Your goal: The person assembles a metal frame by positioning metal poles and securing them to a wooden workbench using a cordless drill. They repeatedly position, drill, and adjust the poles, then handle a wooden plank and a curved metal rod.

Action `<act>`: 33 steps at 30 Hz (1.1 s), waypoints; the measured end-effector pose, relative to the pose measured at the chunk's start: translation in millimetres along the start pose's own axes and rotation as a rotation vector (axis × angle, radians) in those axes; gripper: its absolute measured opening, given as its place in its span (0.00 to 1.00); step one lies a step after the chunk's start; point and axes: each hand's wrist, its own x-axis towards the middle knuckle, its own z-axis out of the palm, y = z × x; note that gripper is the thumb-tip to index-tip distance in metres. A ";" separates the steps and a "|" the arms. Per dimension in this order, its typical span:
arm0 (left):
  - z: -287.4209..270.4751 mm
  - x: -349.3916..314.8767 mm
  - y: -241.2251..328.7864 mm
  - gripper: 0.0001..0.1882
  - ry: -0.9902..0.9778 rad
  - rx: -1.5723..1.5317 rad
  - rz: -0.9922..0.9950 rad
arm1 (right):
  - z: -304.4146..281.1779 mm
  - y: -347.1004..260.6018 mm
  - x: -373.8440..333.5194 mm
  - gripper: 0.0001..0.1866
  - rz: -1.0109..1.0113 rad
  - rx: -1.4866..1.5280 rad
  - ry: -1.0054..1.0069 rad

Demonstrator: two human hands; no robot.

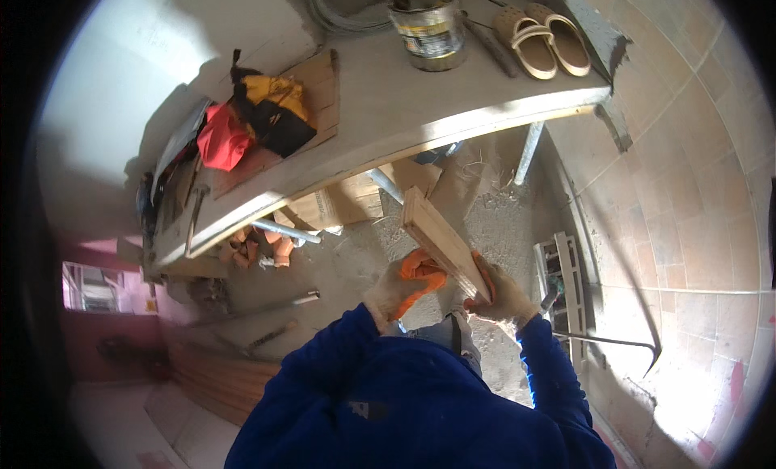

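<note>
A short wooden board (pixel 443 241), pale and with layered edges that look like pieces stacked together, is tilted in front of my body. My right hand (pixel 503 293), in a white glove with orange on the fingers, grips its near end. On the other side, my left hand (pixel 406 285) is curled with its orange fingertips against the board's left edge; part of its palm shows. Blue sleeves cover both my arms.
Ahead runs a raised slab (pixel 364 130) on metal pipe legs. It carries a metal can (pixel 428 33), beige clogs (pixel 541 45), a red cloth (pixel 224 138), a yellow-black bag (pixel 279 109) and a hammer (pixel 196 214). A white plastic crate (pixel 570 279) stands right, near a tiled wall (pixel 679 227); brick pieces (pixel 279 248) lie below.
</note>
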 end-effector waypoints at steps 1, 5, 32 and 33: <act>-1.5 -4.6 3.2 0.14 0.115 0.092 -0.070 | 1.8 -1.4 -1.1 0.58 -0.043 0.027 -0.008; -10.7 -14.1 -0.4 0.15 0.354 0.242 -0.024 | 18.1 -14.2 -0.4 0.58 -0.127 0.127 0.003; -154.8 -128.6 81.7 0.10 0.241 0.856 0.293 | 147.1 -183.1 23.9 0.42 -0.001 0.897 -0.127; -153.6 -129.7 79.1 0.09 0.253 0.751 0.299 | 150.9 -185.1 23.6 0.42 -0.014 0.899 -0.108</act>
